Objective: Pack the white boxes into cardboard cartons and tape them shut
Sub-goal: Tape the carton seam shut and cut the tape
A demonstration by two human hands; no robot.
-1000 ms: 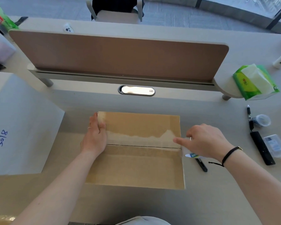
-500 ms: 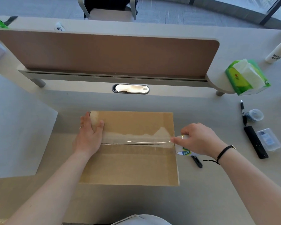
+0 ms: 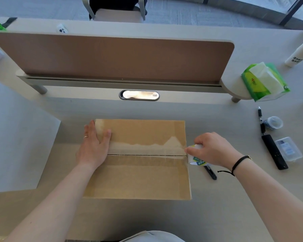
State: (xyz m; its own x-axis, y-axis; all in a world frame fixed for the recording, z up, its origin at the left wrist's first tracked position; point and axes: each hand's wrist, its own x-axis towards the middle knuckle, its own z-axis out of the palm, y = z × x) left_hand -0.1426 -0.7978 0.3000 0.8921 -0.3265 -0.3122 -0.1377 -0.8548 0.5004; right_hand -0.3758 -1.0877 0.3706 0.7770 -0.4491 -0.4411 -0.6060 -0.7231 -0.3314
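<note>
Carton (image 3: 138,172) closed on the bench (image 3: 217,215), flaps meeting along a centre seam that runs from my left hand (image 3: 93,147) to my right hand (image 3: 212,151). Left hand lies flat, fingers straight, pressing the far flap at the seam's left end. Right hand curls round a tape roll (image 3: 196,158) just past the carton's right edge; clear tape appears to span the seam between the two hands, though its glossy film is hard to trace. No white boxes can be seen; I judge them to be inside.

Risks, as I judge them: if the left hand lifts before the strip is rubbed down, the flaps may spring and the tape wrinkle or bridge the gap. Pulling the roll downward at an angle could skew the strip off the seam. A black cutter (image 3: 211,172) lies just nearer me than the right hand; reaching for it while tension slackens may let the free tape fold onto itself.
</note>
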